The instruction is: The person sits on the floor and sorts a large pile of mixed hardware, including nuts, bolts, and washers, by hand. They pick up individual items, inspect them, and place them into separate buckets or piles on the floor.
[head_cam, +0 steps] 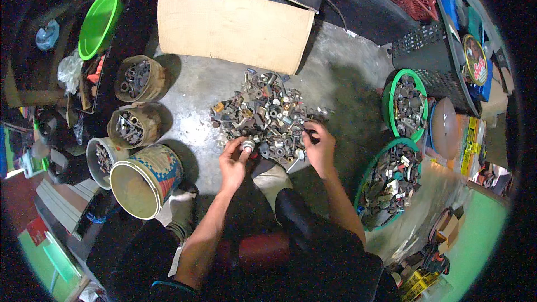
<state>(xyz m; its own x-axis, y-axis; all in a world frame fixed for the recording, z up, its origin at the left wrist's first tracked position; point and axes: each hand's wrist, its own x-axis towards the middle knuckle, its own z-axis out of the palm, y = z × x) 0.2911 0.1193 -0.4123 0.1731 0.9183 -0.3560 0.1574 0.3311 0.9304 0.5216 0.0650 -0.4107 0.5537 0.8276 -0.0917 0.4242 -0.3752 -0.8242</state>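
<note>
My left hand [235,162] pinches a round grey metal part [248,145] between thumb and fingers at the near edge of a heap of mixed small hardware [268,111]. The heap lies on the concrete floor and holds washers, bolts, nuts and other metal and plastic bits. At the heap's right edge is my right hand [321,147], its fingers curled around a small dark part [313,135]. What that part is cannot be made out, as the fingers partly cover it.
To the left stand two worn tubs of hardware [157,79] [154,125], a grey bucket of small parts [93,151] and a printed plastic bucket [170,167]. On the right are a green basin [390,115] and a teal basin [361,195], both filled. A cardboard sheet [235,29] lies beyond the heap.
</note>
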